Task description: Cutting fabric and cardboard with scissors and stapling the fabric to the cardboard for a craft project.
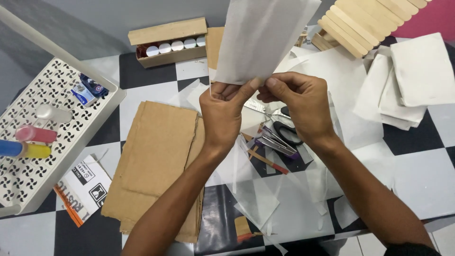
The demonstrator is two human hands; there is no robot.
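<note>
- Two bare hands hold one sheet of white paper (263,38) upright above the table (417,175), which has a black and white checker pattern; I take this sheet as the landmark.
- Below and left of the sheet, a big flat piece of brown cardboard (159,156) lies on the table, under the left forearm.
- Far left of the sheet stands a white perforated tray (42,137) with coloured tubes and small bottles in it.
- Right of the sheet lies a stack of white folded cloths or papers (417,80).
- Above and right of the sheet, a panel made from flat wooden sticks (365,21) leans in the corner.
- Left of the sheet, an open cardboard box (168,42) shows a row of small white round caps.
- The left hand (220,114) is at the bottom edge of the sheet, its fingers closed on the lower left corner.
- The right hand (301,106) is just beside it, its fingers pinching the same bottom edge; the two thumbs almost touch.
- Under the right hand, directly below the sheet, black scissors (284,132) lie among loose paper scraps (258,196).
</note>
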